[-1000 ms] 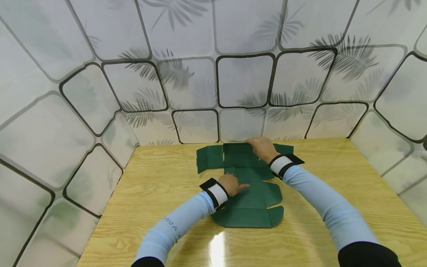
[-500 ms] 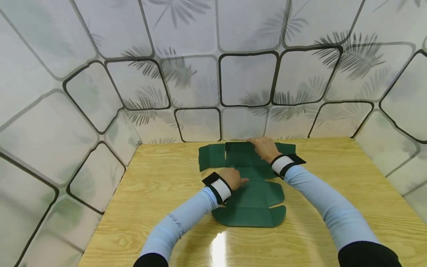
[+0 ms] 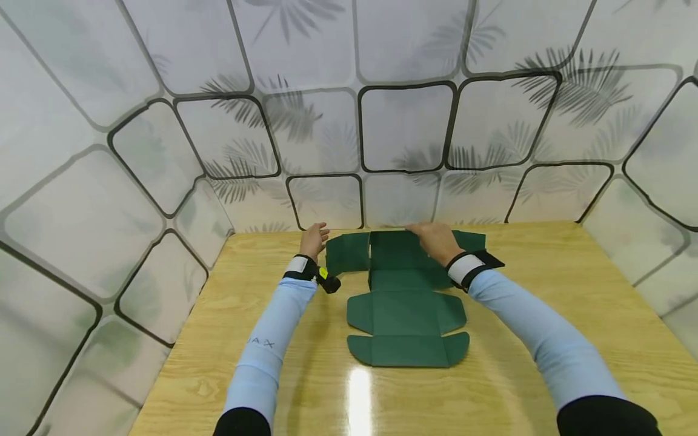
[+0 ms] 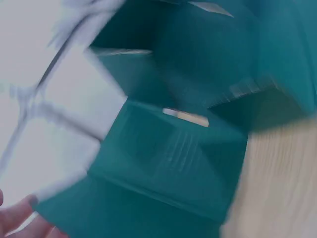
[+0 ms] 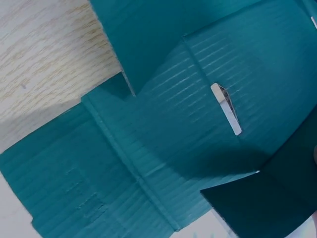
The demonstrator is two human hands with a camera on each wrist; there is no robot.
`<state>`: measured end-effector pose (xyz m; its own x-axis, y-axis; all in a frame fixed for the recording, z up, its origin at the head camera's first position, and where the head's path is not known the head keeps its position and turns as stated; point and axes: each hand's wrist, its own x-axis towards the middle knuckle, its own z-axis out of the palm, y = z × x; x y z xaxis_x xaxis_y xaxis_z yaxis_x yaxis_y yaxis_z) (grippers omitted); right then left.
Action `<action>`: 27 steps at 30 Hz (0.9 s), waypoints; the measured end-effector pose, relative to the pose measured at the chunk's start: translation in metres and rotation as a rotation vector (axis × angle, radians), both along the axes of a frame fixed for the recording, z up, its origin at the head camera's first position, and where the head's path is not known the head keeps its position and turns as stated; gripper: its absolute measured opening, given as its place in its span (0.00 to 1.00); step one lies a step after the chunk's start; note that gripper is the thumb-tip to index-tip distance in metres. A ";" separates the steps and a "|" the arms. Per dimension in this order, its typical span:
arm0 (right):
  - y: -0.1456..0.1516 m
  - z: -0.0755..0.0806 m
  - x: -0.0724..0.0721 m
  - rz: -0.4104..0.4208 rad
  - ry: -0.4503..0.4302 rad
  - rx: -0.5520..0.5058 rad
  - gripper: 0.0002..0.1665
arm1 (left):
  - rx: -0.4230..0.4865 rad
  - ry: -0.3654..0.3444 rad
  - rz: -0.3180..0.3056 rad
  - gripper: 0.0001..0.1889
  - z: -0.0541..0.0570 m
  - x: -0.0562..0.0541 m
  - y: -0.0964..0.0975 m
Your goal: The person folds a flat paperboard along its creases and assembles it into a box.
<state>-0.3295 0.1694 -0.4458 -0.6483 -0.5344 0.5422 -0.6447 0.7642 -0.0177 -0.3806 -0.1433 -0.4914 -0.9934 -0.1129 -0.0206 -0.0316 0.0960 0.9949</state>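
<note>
A dark green cardboard box (image 3: 406,313) lies unfolded on the wooden table, its creased panels and side flaps spread out. My right hand (image 3: 434,240) grips the far edge of its back panel; in the right wrist view only slivers of fingers show at the right border. Beside the back left flap (image 3: 348,252) is my left hand (image 3: 314,240), fingers loosely extended and holding nothing. The blurred left wrist view shows those fingertips (image 4: 29,218) right at a green panel's edge (image 4: 124,208). A narrow slot (image 5: 226,109) cuts through a crease in the right wrist view.
The pale wooden table (image 3: 229,363) reaches back to a patterned curtain (image 3: 305,139) with leaf prints and dark outlines, which also encloses both sides. A small black device (image 3: 329,282) with a yellow-green spot sits on the left wristband.
My left hand has lifted off the box's middle and moved left and away to beside the back left flap. My right hand stays at the far edge.
</note>
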 end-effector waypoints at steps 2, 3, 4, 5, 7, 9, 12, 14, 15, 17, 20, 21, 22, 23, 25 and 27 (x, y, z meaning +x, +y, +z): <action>0.001 -0.004 0.002 0.036 0.067 0.033 0.21 | 0.154 -0.174 -0.070 0.24 -0.029 -0.014 -0.009; 0.001 -0.006 0.003 0.057 0.108 0.052 0.21 | 0.208 -0.179 -0.121 0.25 -0.048 -0.021 -0.015; 0.001 -0.008 0.004 0.077 0.154 0.075 0.21 | 0.269 -0.204 -0.160 0.25 -0.063 -0.027 -0.018; 0.001 -0.010 0.005 0.100 0.201 0.094 0.21 | 0.302 -0.227 -0.187 0.26 -0.075 -0.032 -0.019; 0.002 -0.015 0.006 0.135 0.295 0.122 0.22 | 0.408 -0.258 -0.252 0.25 -0.094 -0.039 -0.022; 0.002 -0.021 0.007 0.166 0.389 0.145 0.24 | 0.419 -0.238 -0.345 0.25 -0.103 -0.039 -0.023; 0.003 -0.026 0.008 0.205 0.505 0.160 0.25 | 0.406 -0.206 -0.483 0.24 -0.086 -0.014 -0.013; 0.003 -0.029 0.011 0.218 0.554 0.165 0.25 | 0.342 -0.196 -0.517 0.24 -0.058 0.017 0.001; 0.003 -0.030 0.011 0.222 0.567 0.164 0.25 | 0.345 -0.200 -0.538 0.24 -0.046 0.031 0.007; 0.003 -0.030 0.013 0.224 0.578 0.162 0.25 | 0.334 -0.210 -0.556 0.26 -0.023 0.055 0.019; 0.003 -0.030 0.015 0.224 0.572 0.165 0.25 | 0.276 -0.219 -0.577 0.30 0.001 0.079 0.030; 0.003 -0.030 0.016 0.224 0.565 0.168 0.24 | 0.256 -0.196 -0.627 0.31 0.005 0.083 0.031; 0.003 -0.029 0.016 0.223 0.558 0.171 0.24 | 0.246 -0.188 -0.658 0.31 0.008 0.085 0.032; 0.003 -0.029 0.017 0.223 0.552 0.175 0.24 | 0.234 -0.175 -0.691 0.30 0.010 0.086 0.033; 0.004 -0.029 0.018 0.220 0.540 0.182 0.24 | 0.215 -0.148 -0.752 0.31 0.011 0.086 0.034; 0.004 -0.028 0.019 0.217 0.528 0.188 0.24 | 0.191 -0.135 -0.785 0.34 0.010 0.085 0.035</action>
